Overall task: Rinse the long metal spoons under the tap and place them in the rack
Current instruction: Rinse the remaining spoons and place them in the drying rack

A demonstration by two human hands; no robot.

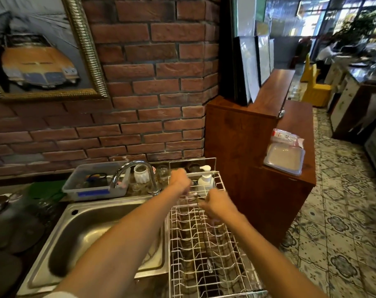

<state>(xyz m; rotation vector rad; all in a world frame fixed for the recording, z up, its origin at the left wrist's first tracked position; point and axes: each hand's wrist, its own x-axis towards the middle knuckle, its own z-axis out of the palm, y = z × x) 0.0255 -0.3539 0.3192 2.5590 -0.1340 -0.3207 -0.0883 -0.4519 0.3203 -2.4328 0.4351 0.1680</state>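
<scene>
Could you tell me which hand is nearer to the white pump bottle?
Right. The right hand is just below the white pump bottle; the left hand is farther, to its left.

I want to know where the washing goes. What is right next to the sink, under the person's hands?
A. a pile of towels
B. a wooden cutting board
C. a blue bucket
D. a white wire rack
D. A white wire rack sits directly to the right of the steel sink, and both the left hand and the right hand are reaching over its far end.
</scene>
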